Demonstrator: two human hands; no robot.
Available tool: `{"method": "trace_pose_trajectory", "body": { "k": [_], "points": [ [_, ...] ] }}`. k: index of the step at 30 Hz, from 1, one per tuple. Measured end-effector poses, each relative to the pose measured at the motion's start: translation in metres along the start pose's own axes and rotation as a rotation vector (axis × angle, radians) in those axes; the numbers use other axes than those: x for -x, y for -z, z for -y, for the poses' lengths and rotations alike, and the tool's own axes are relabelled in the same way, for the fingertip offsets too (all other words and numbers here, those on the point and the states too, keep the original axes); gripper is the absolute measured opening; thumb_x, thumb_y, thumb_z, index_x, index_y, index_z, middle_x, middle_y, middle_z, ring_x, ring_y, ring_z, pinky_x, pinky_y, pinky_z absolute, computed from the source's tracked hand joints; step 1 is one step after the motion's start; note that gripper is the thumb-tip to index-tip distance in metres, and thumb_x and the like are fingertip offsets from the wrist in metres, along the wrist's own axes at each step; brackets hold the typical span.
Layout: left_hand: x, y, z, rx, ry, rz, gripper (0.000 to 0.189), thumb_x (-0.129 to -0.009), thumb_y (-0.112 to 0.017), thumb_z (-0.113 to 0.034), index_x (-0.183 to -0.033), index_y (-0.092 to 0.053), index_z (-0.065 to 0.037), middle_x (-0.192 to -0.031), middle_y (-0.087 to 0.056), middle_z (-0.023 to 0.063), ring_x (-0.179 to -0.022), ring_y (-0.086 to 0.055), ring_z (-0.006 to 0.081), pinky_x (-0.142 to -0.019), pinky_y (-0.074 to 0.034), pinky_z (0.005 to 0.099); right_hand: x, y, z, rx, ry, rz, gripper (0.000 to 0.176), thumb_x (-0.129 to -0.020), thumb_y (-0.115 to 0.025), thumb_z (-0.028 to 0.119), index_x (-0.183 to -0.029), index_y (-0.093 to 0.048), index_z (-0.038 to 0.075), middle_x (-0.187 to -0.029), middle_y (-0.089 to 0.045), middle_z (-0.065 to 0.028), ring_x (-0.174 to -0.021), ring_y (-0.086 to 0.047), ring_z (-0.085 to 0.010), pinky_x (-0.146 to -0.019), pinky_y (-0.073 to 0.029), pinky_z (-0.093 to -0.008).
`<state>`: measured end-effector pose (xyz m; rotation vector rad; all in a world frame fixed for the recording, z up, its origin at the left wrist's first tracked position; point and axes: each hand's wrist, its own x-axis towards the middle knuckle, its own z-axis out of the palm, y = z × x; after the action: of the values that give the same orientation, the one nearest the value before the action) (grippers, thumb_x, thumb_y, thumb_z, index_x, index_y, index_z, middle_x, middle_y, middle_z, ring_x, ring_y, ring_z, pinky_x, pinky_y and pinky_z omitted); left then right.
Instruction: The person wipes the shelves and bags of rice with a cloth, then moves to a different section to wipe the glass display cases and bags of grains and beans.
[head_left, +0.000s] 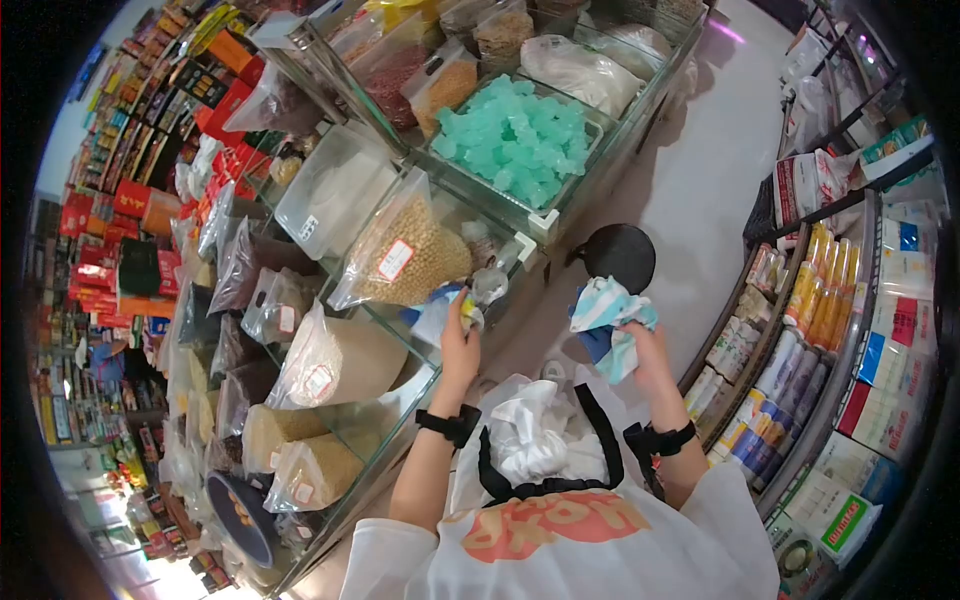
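My left hand (pixel 461 338) is at the edge of the glass counter, fingers closed round a small crumpled bundle (pixel 432 318) in white, blue and yellow whose kind I cannot tell. A crumpled clear plastic piece (pixel 489 287) sits just beyond these fingers, next to a large clear bag of beige beans (pixel 425 255). Over the aisle, my right hand (pixel 648 350) grips a bunched cloth (pixel 612 308) in light blue, white and dark blue. It hangs in loose folds, and in this view its top overlaps a round black stool seat (pixel 618 256).
A tray (pixel 598 135) of turquoise lumps stands at the counter corner. Bagged grains (pixel 335 365) and a clear plastic bin (pixel 335 190) line the left. Shelves with rolls (pixel 775 395) and packets (pixel 890 380) curve along the right. White floor (pixel 690 200) runs between.
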<state>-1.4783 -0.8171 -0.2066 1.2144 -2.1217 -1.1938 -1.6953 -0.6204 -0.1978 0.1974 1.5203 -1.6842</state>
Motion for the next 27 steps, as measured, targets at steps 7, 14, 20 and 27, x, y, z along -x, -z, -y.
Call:
{"method": "trace_pose_trajectory", "body": {
  "k": [7,14,20,27],
  "points": [
    [-0.005,0.016,-0.011,0.033,-0.002,0.106,0.06,-0.075,-0.045,0.01,-0.132,-0.043,-0.008,-0.122,-0.052,0.0234,-0.114,-0.05,0.0392,-0.096,-0.038,0.0384,0.008,-0.019,-0.008,0.054,-0.025,0.041,0.028,-0.077,-0.059,0.001,-0.104,-0.06,-0.001,-0.096,-0.064,-0.0067,-0.087,-0.061,-0.0159,-0.074,-0.048,-0.029],
    [0.024,0.072,-0.01,-0.337,-0.074,0.151,0.058,-0.069,-0.045,0.011,-0.123,-0.052,-0.007,-0.108,-0.056,0.0205,-0.105,-0.051,0.0376,-0.088,-0.043,0.042,-0.013,-0.049,-0.024,0.318,0.19,0.12,0.029,-0.078,-0.058,0.002,-0.106,-0.059,-0.001,-0.095,-0.065,-0.0081,-0.089,-0.061,-0.016,-0.079,-0.046,-0.0286],
    [0.023,0.083,0.015,-0.443,-0.011,0.2,0.046,-0.071,-0.048,0.006,-0.114,-0.058,-0.006,-0.099,-0.058,0.0201,-0.098,-0.055,0.0373,-0.082,-0.046,0.044,-0.011,-0.121,0.0,0.855,0.744,0.225,0.054,-0.061,-0.059,-0.009,-0.112,-0.06,0.007,-0.114,-0.059,-0.0164,-0.106,-0.055,-0.0364,-0.089,-0.045,-0.0369],
    [0.002,0.086,0.026,-0.287,0.011,0.265,0.044,-0.07,-0.049,0.005,-0.112,-0.058,-0.005,-0.096,-0.06,0.019,-0.089,-0.058,0.0378,-0.075,-0.047,0.0445,-0.02,-0.177,-0.045,1.333,0.871,0.685,0.074,-0.058,-0.061,-0.011,-0.126,-0.051,0.014,-0.133,-0.047,-0.0128,-0.119,-0.046,-0.0353,-0.095,-0.044,-0.0391]
  ]
}}
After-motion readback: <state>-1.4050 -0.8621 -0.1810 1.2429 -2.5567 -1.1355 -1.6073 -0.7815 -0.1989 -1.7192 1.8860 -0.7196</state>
